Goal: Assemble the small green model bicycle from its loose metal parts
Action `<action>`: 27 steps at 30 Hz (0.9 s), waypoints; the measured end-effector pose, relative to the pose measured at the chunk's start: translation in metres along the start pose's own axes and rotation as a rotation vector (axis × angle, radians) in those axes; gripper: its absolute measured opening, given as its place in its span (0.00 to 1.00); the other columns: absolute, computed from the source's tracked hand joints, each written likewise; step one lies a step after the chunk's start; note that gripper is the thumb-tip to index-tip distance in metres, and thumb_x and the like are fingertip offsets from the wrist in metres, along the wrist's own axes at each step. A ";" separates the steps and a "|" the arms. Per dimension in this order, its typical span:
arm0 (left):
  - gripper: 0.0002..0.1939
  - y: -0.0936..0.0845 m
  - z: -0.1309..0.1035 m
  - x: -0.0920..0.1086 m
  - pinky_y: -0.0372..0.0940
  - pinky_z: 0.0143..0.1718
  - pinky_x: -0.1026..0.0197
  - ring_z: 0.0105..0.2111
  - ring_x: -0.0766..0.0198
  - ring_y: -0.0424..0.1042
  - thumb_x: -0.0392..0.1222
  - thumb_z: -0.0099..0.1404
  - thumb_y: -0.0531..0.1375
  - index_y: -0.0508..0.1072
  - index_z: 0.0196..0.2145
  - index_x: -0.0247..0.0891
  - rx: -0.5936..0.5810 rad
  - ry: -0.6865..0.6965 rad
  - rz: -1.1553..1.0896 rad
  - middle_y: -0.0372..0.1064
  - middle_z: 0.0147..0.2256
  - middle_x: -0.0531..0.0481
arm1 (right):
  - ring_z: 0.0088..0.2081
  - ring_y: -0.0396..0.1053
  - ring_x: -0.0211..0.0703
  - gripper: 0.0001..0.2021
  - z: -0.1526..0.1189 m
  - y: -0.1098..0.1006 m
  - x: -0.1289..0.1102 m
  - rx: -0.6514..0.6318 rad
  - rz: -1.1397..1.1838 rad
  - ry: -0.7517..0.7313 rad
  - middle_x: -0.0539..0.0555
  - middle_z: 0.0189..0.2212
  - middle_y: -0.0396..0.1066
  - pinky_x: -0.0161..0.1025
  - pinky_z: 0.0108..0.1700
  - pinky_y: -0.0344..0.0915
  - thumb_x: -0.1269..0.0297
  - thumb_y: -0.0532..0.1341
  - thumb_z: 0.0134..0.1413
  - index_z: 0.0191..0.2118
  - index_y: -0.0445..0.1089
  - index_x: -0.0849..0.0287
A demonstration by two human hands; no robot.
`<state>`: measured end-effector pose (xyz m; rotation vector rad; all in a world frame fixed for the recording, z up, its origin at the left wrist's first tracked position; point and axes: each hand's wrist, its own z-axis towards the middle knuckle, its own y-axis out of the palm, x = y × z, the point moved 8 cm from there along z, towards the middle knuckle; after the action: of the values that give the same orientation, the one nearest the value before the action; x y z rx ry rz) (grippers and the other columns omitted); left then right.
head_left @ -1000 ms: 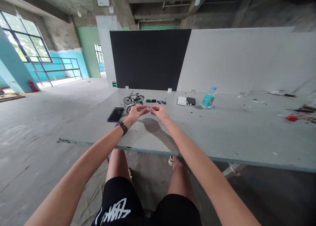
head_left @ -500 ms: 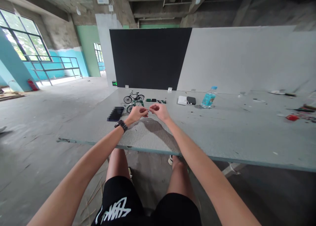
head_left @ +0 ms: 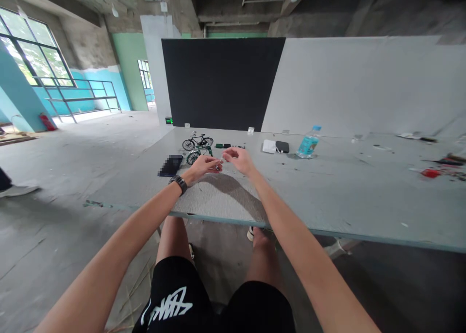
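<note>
My left hand (head_left: pixel 205 166) is closed in a pinch above the grey table (head_left: pixel 327 192), with a tiny shiny part (head_left: pixel 218 166) between its fingertips; its kind is too small to make out. Close on its right, my right hand (head_left: pixel 237 158) has thumb and forefinger pressed together against the same spot, and what they grip is hidden. Just behind my left hand stands a green model bicycle (head_left: pixel 198 155), its right end partly covered by my hands. A black model bicycle (head_left: pixel 197 141) stands upright behind that one.
Small green and black pieces (head_left: pixel 226 146) lie in a row behind my hands. A dark phone (head_left: pixel 171 166) lies to the left. Farther right are a white box (head_left: pixel 269 146), a dark grey box (head_left: pixel 282 147) and a bottle (head_left: pixel 308 142). A person's shoe (head_left: pixel 18 191) shows at far left.
My right hand has shifted slightly right and turned, and a shiny part now shows at my left fingertips. A person's foot has come into view at the left edge.
</note>
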<state>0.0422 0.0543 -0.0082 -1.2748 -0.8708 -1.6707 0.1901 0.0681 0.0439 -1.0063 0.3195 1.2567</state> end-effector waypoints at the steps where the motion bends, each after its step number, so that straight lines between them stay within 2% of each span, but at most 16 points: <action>1: 0.21 -0.001 0.000 -0.001 0.72 0.44 0.56 0.34 0.62 0.76 0.54 0.57 0.70 0.80 0.34 0.30 0.010 -0.011 -0.021 0.76 0.33 0.42 | 0.36 0.75 0.46 0.21 0.001 -0.008 0.006 0.027 -0.059 0.018 0.59 0.36 0.79 0.41 0.42 0.69 0.44 0.59 0.62 0.41 0.76 0.59; 2: 0.20 -0.003 0.000 -0.002 0.72 0.44 0.56 0.34 0.62 0.76 0.53 0.57 0.70 0.79 0.34 0.30 0.028 -0.021 -0.046 0.76 0.33 0.42 | 0.37 0.75 0.46 0.21 0.001 -0.018 0.013 0.063 -0.157 0.050 0.60 0.37 0.79 0.42 0.43 0.69 0.46 0.56 0.65 0.42 0.76 0.59; 4: 0.19 -0.008 0.001 -0.003 0.71 0.46 0.56 0.35 0.63 0.75 0.52 0.57 0.71 0.79 0.35 0.31 0.071 -0.033 -0.097 0.76 0.34 0.43 | 0.38 0.75 0.50 0.17 -0.001 -0.036 0.034 0.080 -0.438 0.171 0.62 0.37 0.79 0.43 0.44 0.67 0.53 0.57 0.66 0.40 0.77 0.61; 7: 0.18 -0.015 0.001 -0.005 0.70 0.49 0.54 0.36 0.64 0.76 0.50 0.59 0.70 0.78 0.37 0.32 0.129 -0.048 -0.138 0.77 0.36 0.43 | 0.38 0.76 0.55 0.12 -0.009 -0.048 0.070 -0.054 -0.723 0.394 0.66 0.33 0.78 0.44 0.42 0.67 0.58 0.65 0.60 0.35 0.78 0.62; 10: 0.16 -0.017 0.001 -0.006 0.69 0.51 0.53 0.36 0.64 0.76 0.50 0.60 0.70 0.78 0.38 0.33 0.147 -0.052 -0.141 0.77 0.36 0.43 | 0.38 0.76 0.57 0.11 -0.014 -0.048 0.090 -0.144 -0.806 0.493 0.66 0.30 0.78 0.45 0.42 0.67 0.58 0.68 0.57 0.34 0.78 0.62; 13: 0.15 -0.018 0.000 -0.005 0.69 0.50 0.54 0.34 0.65 0.76 0.48 0.61 0.69 0.78 0.36 0.33 0.160 -0.056 -0.148 0.77 0.35 0.44 | 0.39 0.76 0.59 0.08 -0.014 -0.040 0.096 -0.192 -0.811 0.517 0.67 0.30 0.77 0.46 0.42 0.66 0.62 0.68 0.57 0.34 0.78 0.63; 17: 0.13 -0.021 0.000 -0.005 0.70 0.47 0.57 0.33 0.66 0.76 0.46 0.62 0.69 0.77 0.35 0.32 0.217 -0.071 -0.178 0.76 0.33 0.44 | 0.42 0.75 0.57 0.06 -0.016 -0.032 0.088 -0.214 -0.782 0.486 0.68 0.34 0.77 0.45 0.45 0.65 0.64 0.67 0.59 0.35 0.78 0.62; 19: 0.13 -0.022 0.000 -0.005 0.70 0.46 0.57 0.32 0.65 0.76 0.46 0.61 0.69 0.77 0.35 0.32 0.244 -0.080 -0.185 0.76 0.33 0.44 | 0.44 0.74 0.55 0.05 -0.018 -0.025 0.076 -0.227 -0.765 0.427 0.68 0.41 0.76 0.43 0.46 0.64 0.66 0.64 0.61 0.40 0.77 0.62; 22: 0.13 -0.023 0.000 -0.006 0.71 0.46 0.57 0.33 0.65 0.76 0.46 0.61 0.69 0.76 0.34 0.31 0.254 -0.083 -0.193 0.76 0.33 0.44 | 0.45 0.73 0.51 0.11 -0.024 -0.007 0.050 -0.273 -0.747 0.288 0.67 0.50 0.73 0.41 0.45 0.64 0.71 0.57 0.66 0.50 0.72 0.60; 24: 0.14 -0.023 0.000 -0.007 0.71 0.47 0.56 0.33 0.64 0.77 0.46 0.60 0.70 0.76 0.34 0.31 0.251 -0.082 -0.200 0.76 0.33 0.44 | 0.46 0.72 0.51 0.14 -0.029 0.006 0.036 -0.300 -0.744 0.220 0.66 0.51 0.73 0.40 0.45 0.64 0.71 0.52 0.68 0.54 0.69 0.60; 27: 0.14 -0.023 0.001 -0.008 0.71 0.47 0.56 0.33 0.64 0.76 0.47 0.59 0.70 0.76 0.33 0.32 0.244 -0.068 -0.202 0.76 0.33 0.44 | 0.48 0.72 0.52 0.14 -0.034 0.018 0.026 -0.305 -0.759 0.163 0.66 0.49 0.74 0.40 0.46 0.64 0.66 0.50 0.71 0.52 0.71 0.60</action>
<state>0.0222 0.0661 -0.0166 -1.1115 -1.2388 -1.6226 0.1931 0.0579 -0.0009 -1.3272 -0.1399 0.5384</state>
